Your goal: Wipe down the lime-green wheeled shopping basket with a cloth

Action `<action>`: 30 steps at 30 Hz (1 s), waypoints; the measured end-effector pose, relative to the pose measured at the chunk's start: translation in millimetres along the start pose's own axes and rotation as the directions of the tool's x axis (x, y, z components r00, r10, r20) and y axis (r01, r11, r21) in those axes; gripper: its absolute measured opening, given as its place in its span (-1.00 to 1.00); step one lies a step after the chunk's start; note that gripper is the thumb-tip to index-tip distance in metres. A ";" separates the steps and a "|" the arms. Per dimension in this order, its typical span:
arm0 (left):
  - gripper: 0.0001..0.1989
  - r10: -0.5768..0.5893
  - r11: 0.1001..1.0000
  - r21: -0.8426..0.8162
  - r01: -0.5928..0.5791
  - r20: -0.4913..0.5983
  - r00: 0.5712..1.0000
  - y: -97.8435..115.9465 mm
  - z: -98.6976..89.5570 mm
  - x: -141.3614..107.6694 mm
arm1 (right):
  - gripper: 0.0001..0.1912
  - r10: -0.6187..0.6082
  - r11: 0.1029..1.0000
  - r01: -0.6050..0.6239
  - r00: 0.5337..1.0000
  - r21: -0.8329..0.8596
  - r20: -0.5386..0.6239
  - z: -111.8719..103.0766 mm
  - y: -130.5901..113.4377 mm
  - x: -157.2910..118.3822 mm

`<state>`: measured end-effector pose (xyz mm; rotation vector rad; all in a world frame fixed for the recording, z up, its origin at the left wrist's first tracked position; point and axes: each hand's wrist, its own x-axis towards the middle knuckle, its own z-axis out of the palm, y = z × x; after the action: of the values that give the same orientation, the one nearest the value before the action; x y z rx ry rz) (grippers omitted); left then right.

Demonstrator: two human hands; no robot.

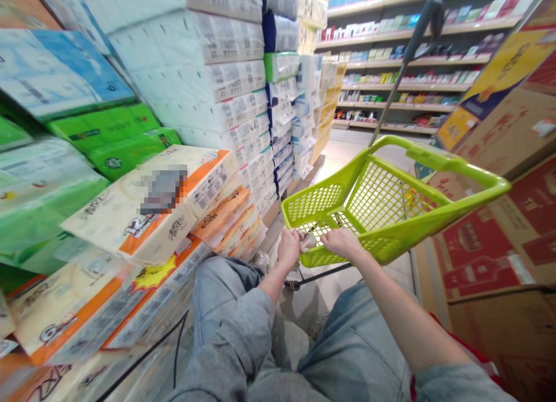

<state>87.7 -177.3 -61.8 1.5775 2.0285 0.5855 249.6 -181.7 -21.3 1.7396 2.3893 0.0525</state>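
A yellow-green plastic shopping basket cart (391,240) stands in front of my knees. At its near left corner, both hands are close together. My left hand (289,248) is closed on a small crumpled whitish item (307,241). My right hand (341,242) lies just right of that item, over the basket's near rim, with its fingers curled together; what they hold, if anything, is too small to make out. The basket's mesh floor shows beyond my hands.
Stacked tissue packs (234,60) rise at the left, with a blurred-out device (164,190) on a cream pack (108,211). Red cartons (499,228) line the right. Shelves of goods (391,60) stand at the back. A black cable (147,353) runs at lower left.
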 end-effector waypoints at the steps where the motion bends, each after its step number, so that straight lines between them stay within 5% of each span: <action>1: -0.68 0.005 1.000 -0.001 -0.005 0.003 1.000 0.2 0.2 -0.6 | -0.49 -0.005 1.000 0.005 1.000 -0.002 -0.003 1.2 1.2 0.4; 10: -0.64 0.036 0.999 0.011 -0.037 0.039 0.999 -1.2 2.4 -7.5 | -0.43 0.043 0.999 -0.042 0.999 0.028 -0.024 9.6 6.3 -5.1; 15: -0.63 0.019 1.000 0.021 -0.021 0.086 0.996 -2.3 -3.2 -4.1 | -0.47 -0.046 0.999 0.045 0.999 -0.020 -0.028 7.2 4.4 -8.4; 20: -0.64 0.039 0.998 0.053 -0.043 0.071 0.997 -4.0 -14.2 14.1 | -0.45 -0.060 0.998 0.059 0.998 -0.037 -0.028 2.1 -1.2 -9.8; 25: -0.68 -0.059 0.997 0.045 0.057 0.058 0.997 -0.3 -25.7 44.2 | -0.45 -0.077 0.997 0.076 0.995 -0.029 -0.066 0.5 -6.8 -17.3; 30: -0.70 -0.052 0.998 0.038 0.051 0.005 0.999 0.6 -23.6 44.2 | -0.45 -0.036 0.999 0.036 0.998 0.002 -0.059 0.9 -8.5 -22.1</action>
<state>64.6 -135.0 -48.4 1.5420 2.0809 0.5249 248.4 -205.3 -20.6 1.7191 2.4625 0.0959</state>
